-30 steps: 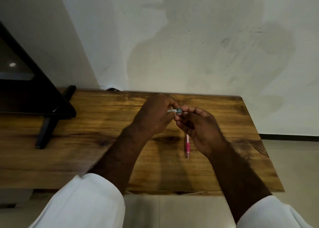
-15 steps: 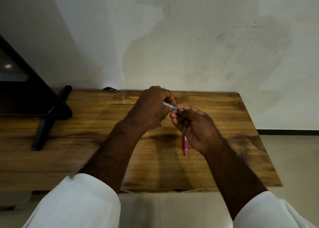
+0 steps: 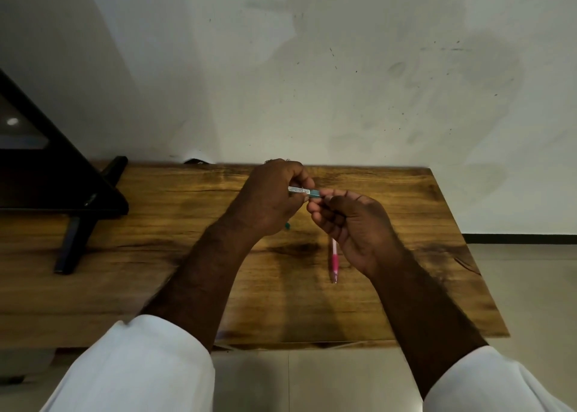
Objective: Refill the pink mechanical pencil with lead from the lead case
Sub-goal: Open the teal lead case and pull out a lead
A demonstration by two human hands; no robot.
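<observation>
Two bare hands raised together above the far middle of the wooden worktop (image 3: 187, 287), white sleeves (image 3: 140, 368) pushed back from both forearms. Left hand (image 3: 268, 199) curled, fingers (image 3: 304, 177) closed on the lead case (image 3: 304, 191), a slim tube lying roughly level, pale labelled body toward the left hand, teal end toward the right. Right hand (image 3: 352, 224) palm-up and half cupped, fingertips (image 3: 315, 204) pinched together at the teal end of the case; too small to tell whether gripping a cap or only touching it. Both hands thus meeting on the same tube, held clear of the wood.

Pink mechanical pencil (image 3: 334, 260) flat on the worktop, just beside and partly under the heel of the right hand, upper part hidden by that hand, tip pointing toward the near edge. Not touched by either hand as far as can be seen. Small teal piece (image 3: 287, 225) peeking out beneath the left hand, nature unclear.

Black monitor (image 3: 46, 174) at the far left of the worktop, tilted screen cut by the frame, one black foot (image 3: 73, 243) angled across the wood. Pale scuffed wall (image 3: 312, 84) behind, light tiled floor (image 3: 530, 287) to the right and below the near edge.
</observation>
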